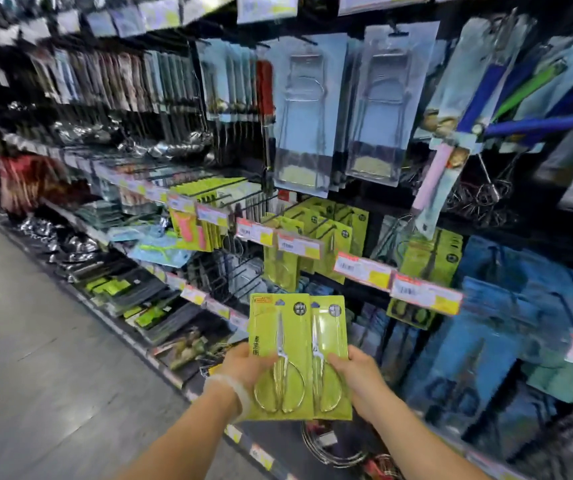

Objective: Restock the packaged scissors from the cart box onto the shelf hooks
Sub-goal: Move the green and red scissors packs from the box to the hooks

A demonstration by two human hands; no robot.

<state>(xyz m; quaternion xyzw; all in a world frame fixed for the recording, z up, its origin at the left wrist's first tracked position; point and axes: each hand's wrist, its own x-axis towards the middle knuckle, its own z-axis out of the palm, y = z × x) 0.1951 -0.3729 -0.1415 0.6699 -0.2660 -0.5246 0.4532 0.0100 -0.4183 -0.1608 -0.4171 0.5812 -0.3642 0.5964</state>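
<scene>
Your left hand (243, 367) pinches the left edge of one green scissors pack (279, 355), thumb on the front, and your right hand (356, 379) grips the second pack (330, 355) by its right edge, that pack tucked slightly behind the first. You hold both upright with the hang holes at the top, probably so each card is ready to slide straight onto a peg. Just beyond them, above and slightly right, matching green packs (312, 237) hang on the shelf hooks (278, 216) behind red-and-yellow price tags (298, 245); that row looks like the destination. The cart box is out of view.
</scene>
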